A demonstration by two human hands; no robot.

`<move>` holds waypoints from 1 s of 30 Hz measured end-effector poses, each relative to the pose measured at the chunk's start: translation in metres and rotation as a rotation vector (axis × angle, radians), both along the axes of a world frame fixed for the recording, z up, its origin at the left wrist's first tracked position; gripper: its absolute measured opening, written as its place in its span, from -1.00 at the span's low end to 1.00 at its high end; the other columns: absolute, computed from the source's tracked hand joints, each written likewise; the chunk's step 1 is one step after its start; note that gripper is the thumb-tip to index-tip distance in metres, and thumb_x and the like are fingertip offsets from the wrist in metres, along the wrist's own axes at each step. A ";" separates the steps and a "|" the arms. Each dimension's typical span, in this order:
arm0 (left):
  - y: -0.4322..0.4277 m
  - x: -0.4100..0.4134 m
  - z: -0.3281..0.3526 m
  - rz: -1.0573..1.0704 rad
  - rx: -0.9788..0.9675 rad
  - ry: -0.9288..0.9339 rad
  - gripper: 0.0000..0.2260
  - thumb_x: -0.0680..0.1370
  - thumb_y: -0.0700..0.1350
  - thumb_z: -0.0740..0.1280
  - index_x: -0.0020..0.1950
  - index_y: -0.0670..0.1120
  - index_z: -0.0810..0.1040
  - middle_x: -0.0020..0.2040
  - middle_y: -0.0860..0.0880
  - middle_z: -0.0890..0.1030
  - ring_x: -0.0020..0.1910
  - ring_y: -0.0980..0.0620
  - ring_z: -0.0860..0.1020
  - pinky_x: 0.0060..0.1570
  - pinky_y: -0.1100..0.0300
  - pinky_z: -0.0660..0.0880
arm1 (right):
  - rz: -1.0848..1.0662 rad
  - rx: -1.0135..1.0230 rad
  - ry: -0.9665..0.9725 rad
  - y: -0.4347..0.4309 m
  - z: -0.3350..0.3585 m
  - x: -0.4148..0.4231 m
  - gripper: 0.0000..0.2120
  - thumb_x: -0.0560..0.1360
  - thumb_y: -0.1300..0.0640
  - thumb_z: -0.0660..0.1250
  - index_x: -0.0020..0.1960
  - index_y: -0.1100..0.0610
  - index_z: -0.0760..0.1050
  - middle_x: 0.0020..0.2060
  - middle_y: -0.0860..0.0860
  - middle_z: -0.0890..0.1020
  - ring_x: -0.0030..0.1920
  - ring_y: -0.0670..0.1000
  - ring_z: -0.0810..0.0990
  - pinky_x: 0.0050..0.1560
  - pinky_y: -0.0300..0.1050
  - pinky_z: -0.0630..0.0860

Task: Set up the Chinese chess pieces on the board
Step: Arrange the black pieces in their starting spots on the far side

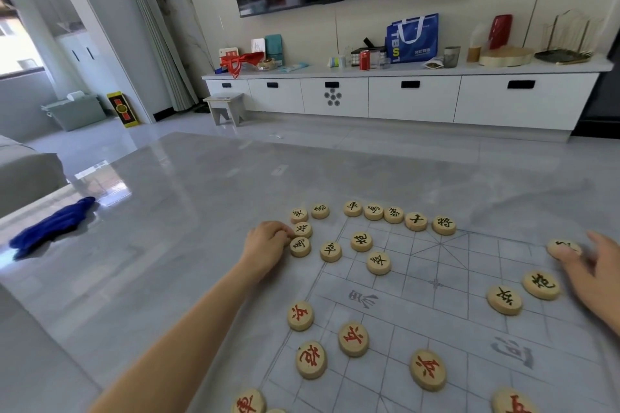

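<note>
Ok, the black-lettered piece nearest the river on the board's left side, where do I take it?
Pinch the black-lettered piece by its rim, grip on opposite edges, coming straight down from above. It lies flat, a low disc face up, with bare board all round it.

Left arm (188, 322): my bare forearm, stretched forward from the lower left, wrist straight.
Left hand (266, 241): knuckles up, fingers curled under, tips hidden from me.
Right hand (593, 268): enters at the right edge, palm down, fingers (570, 256) extended and spread, one set apart on the far side.
</note>
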State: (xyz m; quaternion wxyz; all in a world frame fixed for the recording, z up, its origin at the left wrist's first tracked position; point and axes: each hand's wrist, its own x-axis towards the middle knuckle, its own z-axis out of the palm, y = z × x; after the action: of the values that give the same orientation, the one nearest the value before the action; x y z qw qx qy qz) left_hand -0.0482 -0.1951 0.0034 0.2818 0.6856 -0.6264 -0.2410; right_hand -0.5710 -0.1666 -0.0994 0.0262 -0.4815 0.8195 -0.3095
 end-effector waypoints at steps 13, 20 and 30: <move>0.015 -0.017 0.004 -0.045 -0.027 -0.230 -0.56 0.39 0.18 0.42 0.20 0.05 0.51 0.38 -0.01 0.32 0.37 -0.06 0.23 0.34 0.04 0.22 | 0.018 0.089 0.018 0.012 0.019 0.000 -0.25 0.35 -0.53 0.02 0.37 -0.09 0.24 0.08 0.26 0.54 0.03 0.34 0.52 -0.05 0.32 0.50; 0.014 -0.103 0.029 -0.271 -0.193 -0.182 -0.61 0.38 0.17 0.45 0.16 0.10 0.53 0.27 0.10 0.39 0.30 0.08 0.27 0.20 0.20 0.18 | 0.024 0.037 0.032 0.048 0.078 0.052 -0.15 0.37 -0.45 -0.06 0.31 0.22 0.32 0.12 0.31 0.51 0.16 0.34 0.45 0.06 0.20 0.45; 0.005 -0.266 0.015 -0.488 -0.184 -0.111 -0.68 0.36 0.17 0.39 0.08 0.12 0.55 -0.08 0.14 0.53 0.01 0.07 0.51 0.02 0.07 0.44 | 0.048 0.030 -0.080 0.049 0.078 0.058 -0.47 0.55 -0.17 0.13 0.42 0.09 0.25 0.19 0.15 0.47 0.20 0.17 0.41 0.14 0.06 0.42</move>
State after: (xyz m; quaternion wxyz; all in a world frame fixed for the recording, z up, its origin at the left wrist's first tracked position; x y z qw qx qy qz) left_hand -0.3140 -0.1906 0.0180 0.2420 0.4980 -0.8069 -0.2058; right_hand -0.5130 -0.1175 -0.0212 0.0737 -0.4881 0.8105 -0.3153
